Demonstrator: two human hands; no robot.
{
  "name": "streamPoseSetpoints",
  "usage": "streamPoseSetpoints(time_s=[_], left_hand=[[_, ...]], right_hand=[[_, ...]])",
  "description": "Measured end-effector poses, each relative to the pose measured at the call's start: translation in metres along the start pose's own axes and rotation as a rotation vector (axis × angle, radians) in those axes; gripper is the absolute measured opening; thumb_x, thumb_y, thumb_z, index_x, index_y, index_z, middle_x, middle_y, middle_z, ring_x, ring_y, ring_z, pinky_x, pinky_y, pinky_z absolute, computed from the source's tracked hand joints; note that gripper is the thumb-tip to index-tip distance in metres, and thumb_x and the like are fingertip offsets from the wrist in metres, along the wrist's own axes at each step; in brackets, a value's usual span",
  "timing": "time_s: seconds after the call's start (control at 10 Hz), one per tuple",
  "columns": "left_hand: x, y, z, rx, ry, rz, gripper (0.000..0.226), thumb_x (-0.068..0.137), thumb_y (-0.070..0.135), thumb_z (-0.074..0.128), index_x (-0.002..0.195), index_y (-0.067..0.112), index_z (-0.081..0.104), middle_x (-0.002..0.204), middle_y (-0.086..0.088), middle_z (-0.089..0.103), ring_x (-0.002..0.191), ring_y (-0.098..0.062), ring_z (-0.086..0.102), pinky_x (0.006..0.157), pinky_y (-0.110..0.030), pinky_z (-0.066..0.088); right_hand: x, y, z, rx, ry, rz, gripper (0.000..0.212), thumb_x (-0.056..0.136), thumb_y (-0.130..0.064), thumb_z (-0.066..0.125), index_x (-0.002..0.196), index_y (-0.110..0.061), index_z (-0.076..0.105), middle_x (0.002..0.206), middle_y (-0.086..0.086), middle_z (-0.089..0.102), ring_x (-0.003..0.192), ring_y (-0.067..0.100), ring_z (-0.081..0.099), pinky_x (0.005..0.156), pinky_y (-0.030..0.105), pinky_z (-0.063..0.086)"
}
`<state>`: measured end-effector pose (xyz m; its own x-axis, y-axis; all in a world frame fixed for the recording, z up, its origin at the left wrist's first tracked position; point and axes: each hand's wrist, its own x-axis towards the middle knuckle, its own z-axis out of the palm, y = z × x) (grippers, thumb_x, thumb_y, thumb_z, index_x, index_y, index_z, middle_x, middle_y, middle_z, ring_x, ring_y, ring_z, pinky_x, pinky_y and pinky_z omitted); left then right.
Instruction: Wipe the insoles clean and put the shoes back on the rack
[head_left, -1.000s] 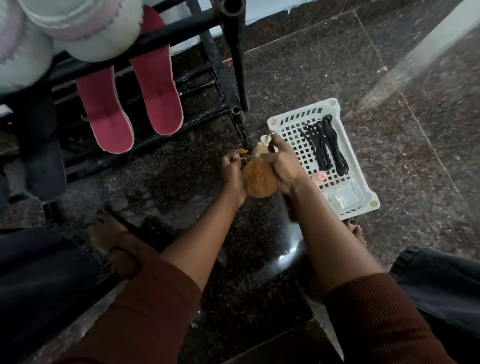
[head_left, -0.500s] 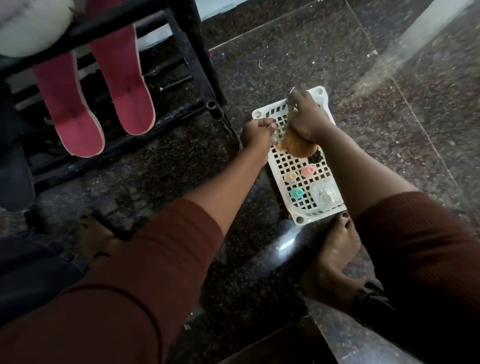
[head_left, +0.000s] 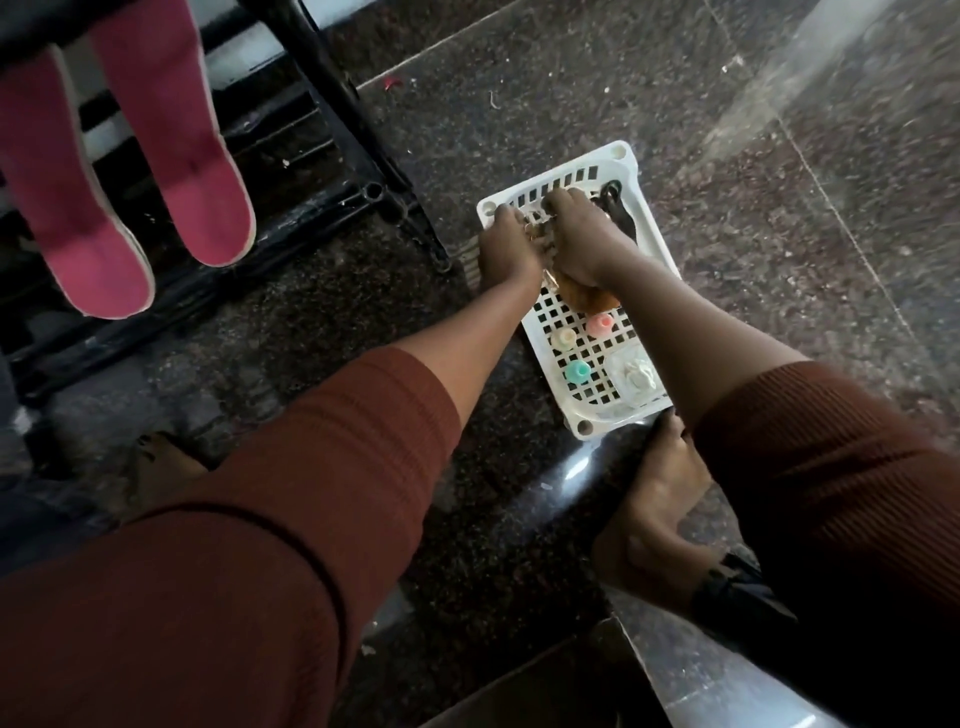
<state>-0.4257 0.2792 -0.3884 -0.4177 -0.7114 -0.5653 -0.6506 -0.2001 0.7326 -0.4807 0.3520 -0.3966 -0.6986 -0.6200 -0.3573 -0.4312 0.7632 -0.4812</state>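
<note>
A pair of pink shoes (head_left: 202, 197) hangs soles-up from the black shoe rack (head_left: 358, 150) at the upper left. Both my hands are down in the far end of a white plastic basket (head_left: 621, 156) on the floor. My right hand (head_left: 582, 239) holds an orange fluffy pom-pom keychain (head_left: 595, 300), which lies under my wrist on the basket's grid. My left hand (head_left: 506, 244) is pressed against it, fingers curled on the keychain's small metal ring. No insole or cloth shows.
The basket also holds black laces (head_left: 618, 208), three small capped bottles in pink (head_left: 600, 326), cream (head_left: 563, 339) and green (head_left: 577, 371), and a clear bag (head_left: 636, 375). My bare feet (head_left: 654, 509) rest on the dark polished stone floor.
My hands carried the pom-pom from the floor in front of the rack leg to the right and lowered it into the basket. The view has swung right and down.
</note>
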Motion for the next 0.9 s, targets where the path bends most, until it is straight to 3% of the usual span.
streamPoseSetpoints(time_s=[0.1, 0.2, 0.4, 0.5, 0.6, 0.7, 0.8, 0.9], left_hand=[[0.003, -0.001, -0.007, 0.177, -0.02, 0.079, 0.021, 0.093, 0.01, 0.052, 0.11, 0.004, 0.062, 0.111, -0.015, 0.064, 0.099, -0.027, 0.059, 0.077, -0.027, 0.042], [-0.002, -0.002, -0.013, 0.248, 0.023, 0.085, 0.025, 0.095, 0.006, 0.044, 0.108, 0.004, 0.066, 0.114, -0.013, 0.065, 0.088, -0.02, 0.056, 0.061, -0.02, 0.034], [-0.017, -0.012, -0.025, 0.415, -0.015, 0.218, 0.031, 0.094, 0.0, 0.046, 0.117, 0.007, 0.065, 0.115, -0.012, 0.066, 0.105, -0.022, 0.062, 0.086, -0.024, 0.045], [-0.024, -0.023, -0.028, 0.502, -0.183, 0.289, 0.03, 0.096, 0.005, 0.044, 0.118, 0.007, 0.065, 0.118, -0.015, 0.064, 0.109, -0.028, 0.058, 0.082, -0.024, 0.04], [-0.034, -0.031, -0.035, 0.464, -0.149, 0.293, 0.041, 0.094, -0.005, 0.041, 0.128, 0.011, 0.059, 0.129, -0.012, 0.06, 0.116, -0.023, 0.057, 0.087, -0.019, 0.043], [-0.051, -0.04, -0.051, 0.472, -0.111, 0.31, 0.044, 0.092, -0.01, 0.042, 0.129, 0.009, 0.057, 0.129, -0.012, 0.06, 0.116, -0.022, 0.058, 0.092, -0.019, 0.043], [-0.065, -0.055, -0.075, 0.517, -0.131, 0.324, 0.034, 0.092, -0.002, 0.048, 0.119, 0.011, 0.065, 0.117, -0.01, 0.067, 0.104, -0.021, 0.063, 0.079, -0.017, 0.043], [-0.088, -0.084, -0.099, 0.616, -0.175, 0.273, 0.031, 0.093, 0.005, 0.049, 0.118, 0.013, 0.066, 0.119, -0.008, 0.066, 0.107, -0.023, 0.062, 0.087, -0.026, 0.045]], right_hand=[[-0.002, 0.0, 0.001, 0.021, 0.053, 0.042, 0.05, 0.087, -0.011, 0.052, 0.134, -0.008, 0.036, 0.131, 0.016, 0.043, 0.118, 0.034, 0.046, 0.097, 0.04, 0.038], [-0.007, -0.003, 0.001, 0.023, 0.113, 0.082, 0.048, 0.088, -0.006, 0.047, 0.134, -0.009, 0.037, 0.134, 0.015, 0.043, 0.121, 0.033, 0.044, 0.096, 0.041, 0.039], [-0.027, -0.011, 0.0, 0.164, 0.307, 0.175, 0.035, 0.087, -0.008, 0.042, 0.12, -0.009, 0.055, 0.123, 0.014, 0.057, 0.11, 0.033, 0.054, 0.089, 0.041, 0.046], [-0.039, -0.016, 0.001, 0.288, 0.333, 0.308, 0.028, 0.084, -0.013, 0.041, 0.102, -0.014, 0.062, 0.105, 0.009, 0.065, 0.092, 0.028, 0.059, 0.075, 0.035, 0.048], [-0.046, -0.016, -0.002, 0.44, 0.331, 0.424, 0.037, 0.084, -0.007, 0.042, 0.111, -0.024, 0.06, 0.101, 0.001, 0.066, 0.073, 0.01, 0.06, 0.062, 0.023, 0.046], [-0.058, -0.017, -0.011, 0.516, 0.459, 0.544, 0.046, 0.084, 0.006, 0.048, 0.117, -0.024, 0.06, 0.101, -0.001, 0.066, 0.073, 0.004, 0.061, 0.066, 0.017, 0.049], [-0.08, -0.023, -0.013, 0.491, 0.498, 0.598, 0.03, 0.09, -0.002, 0.05, 0.111, -0.018, 0.063, 0.109, 0.006, 0.066, 0.082, 0.013, 0.056, 0.075, 0.024, 0.046], [-0.123, -0.038, 0.005, 0.399, 0.364, 0.555, 0.027, 0.092, -0.003, 0.044, 0.108, -0.016, 0.061, 0.101, 0.006, 0.065, 0.077, 0.015, 0.055, 0.068, 0.027, 0.047]])
